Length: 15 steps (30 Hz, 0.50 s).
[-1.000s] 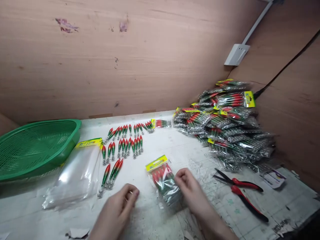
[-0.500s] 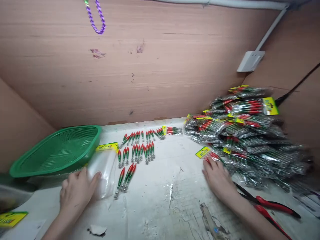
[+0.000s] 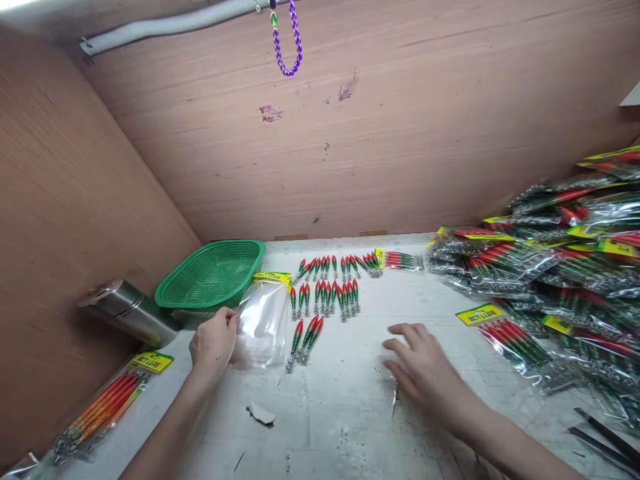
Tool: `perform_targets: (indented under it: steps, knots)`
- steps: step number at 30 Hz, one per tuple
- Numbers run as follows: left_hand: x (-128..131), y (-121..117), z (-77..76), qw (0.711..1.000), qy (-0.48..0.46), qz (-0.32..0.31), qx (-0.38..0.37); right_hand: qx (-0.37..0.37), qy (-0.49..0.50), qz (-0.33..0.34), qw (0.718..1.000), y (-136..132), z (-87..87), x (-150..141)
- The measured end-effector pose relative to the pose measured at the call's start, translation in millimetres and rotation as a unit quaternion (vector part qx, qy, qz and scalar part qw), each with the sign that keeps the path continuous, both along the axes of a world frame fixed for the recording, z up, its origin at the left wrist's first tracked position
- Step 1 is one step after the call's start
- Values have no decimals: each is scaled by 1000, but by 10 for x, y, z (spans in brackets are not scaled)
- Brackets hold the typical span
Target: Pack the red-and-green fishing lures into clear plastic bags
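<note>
My left hand [image 3: 215, 338] is closed in a pinch at the left edge of a clear plastic bag [image 3: 263, 323] with a yellow header. The bag lies flat beside the green basket. My right hand [image 3: 417, 360] hovers over the white table with fingers apart and nothing in them, slightly blurred. Between the hands lie red-and-green fishing lures in rows: a back row [image 3: 335, 267], a middle row [image 3: 323, 298] and a front group of three [image 3: 306, 340]. Right of my right hand is a filled bag of lures [image 3: 515, 340] labelled "BCT LURE".
A heap of packed lure bags [image 3: 560, 260] fills the right side, with black-tipped pliers [image 3: 607, 437] below. A steel flask [image 3: 133, 313] lies by the green basket [image 3: 215, 273]; an orange lure pack [image 3: 107, 407] is nearer. A small lure pack [image 3: 403, 261] stands at the back.
The head view has swung left. My right hand has let go of the filled lure bag by the heap and moved left. My left hand has closed on the clear bag's edge.
</note>
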<state>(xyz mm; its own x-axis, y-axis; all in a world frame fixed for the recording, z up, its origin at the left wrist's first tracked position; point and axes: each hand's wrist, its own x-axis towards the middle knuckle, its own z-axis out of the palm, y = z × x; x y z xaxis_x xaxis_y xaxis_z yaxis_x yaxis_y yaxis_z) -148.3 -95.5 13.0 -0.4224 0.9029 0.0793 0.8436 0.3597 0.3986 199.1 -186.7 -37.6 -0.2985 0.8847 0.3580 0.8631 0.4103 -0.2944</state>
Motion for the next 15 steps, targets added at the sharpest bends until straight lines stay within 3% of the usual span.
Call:
perform_targets:
  steps: [4, 8, 11, 15]
  knots:
    - [31, -79, 79, 995, -96, 7, 33, -63, 25, 105, 992, 202, 72, -657]
    - [52, -96, 106, 960, -280, -6, 17, -98, 26, 120, 988, 426, 51, -1153]
    - [59, -75, 117, 915, -403, -17, -12, -117, 30, 103, 987, 495, 9, -1320]
    - [60, -87, 121, 849, -527, -19, -25, -125, 57, 82, 987, 441, -16, -1247]
